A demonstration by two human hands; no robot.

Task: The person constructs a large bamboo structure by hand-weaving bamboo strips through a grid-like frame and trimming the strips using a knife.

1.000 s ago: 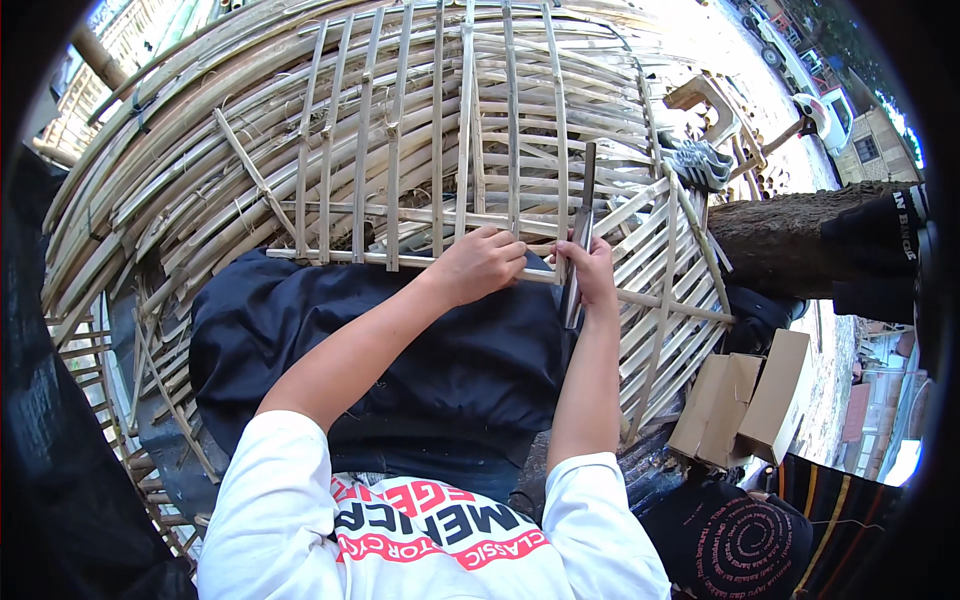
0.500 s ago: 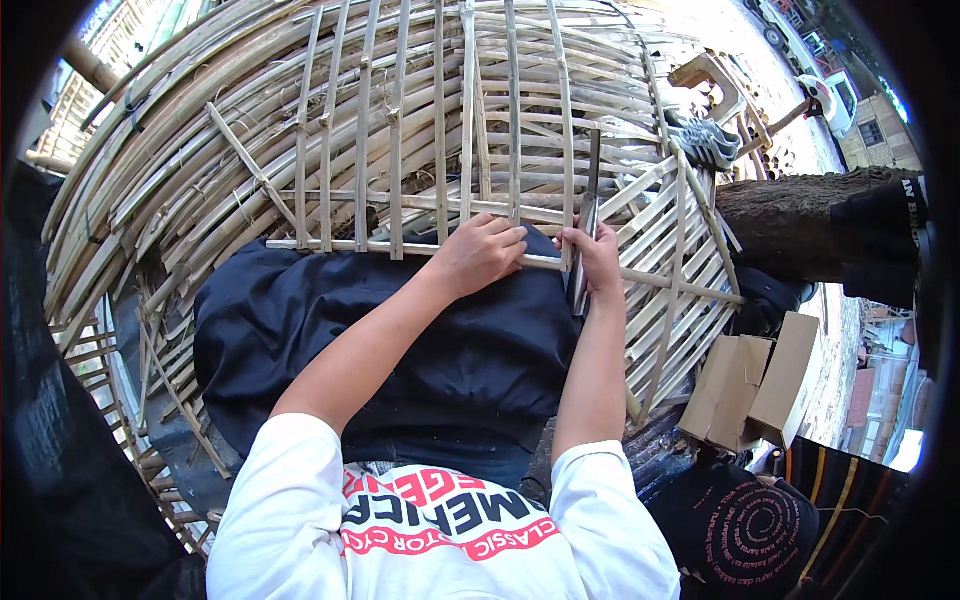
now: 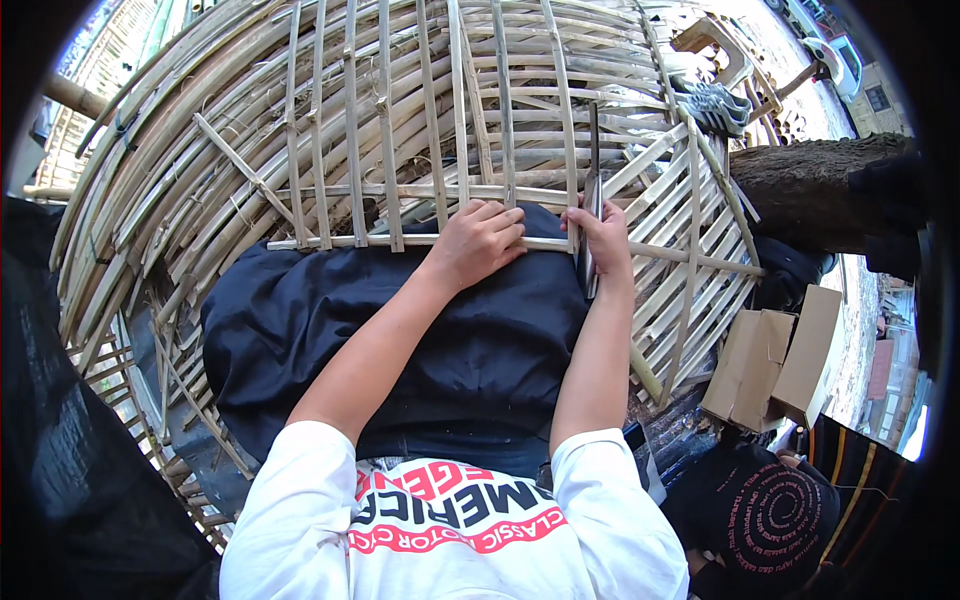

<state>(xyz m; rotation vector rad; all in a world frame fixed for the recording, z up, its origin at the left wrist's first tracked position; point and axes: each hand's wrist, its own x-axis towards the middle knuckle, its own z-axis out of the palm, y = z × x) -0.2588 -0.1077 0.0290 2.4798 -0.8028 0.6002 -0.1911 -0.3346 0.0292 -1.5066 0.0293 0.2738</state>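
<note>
My left hand (image 3: 478,242) is closed over the near crosswise bamboo strip (image 3: 345,241), where an upright slat (image 3: 507,150) meets it. To its right, my right hand (image 3: 604,240) grips a long, narrow silver-and-dark tool (image 3: 592,180) that stands roughly upright. The tool looks like flat metal, but its exact kind is unclear. The right thumb and fingers are beside the lower end of another bamboo slat (image 3: 563,120). Several slats lie side by side across the strip, forming an open lattice panel. Black cloth (image 3: 400,330) covers my lap under its near edge.
Stacked bamboo panels (image 3: 170,170) spread beyond and left. A striped shoe (image 3: 715,107) lies on bamboo at the far right, near a thick log (image 3: 810,190). Cardboard boxes (image 3: 750,365) stand at right. A person in a dark printed shirt (image 3: 765,520) sits at lower right.
The view has shifted slightly, moving the scene's right side farther right in the picture. Both hands keep nearly the same places on the lattice, and the tool stays in the right hand.
</note>
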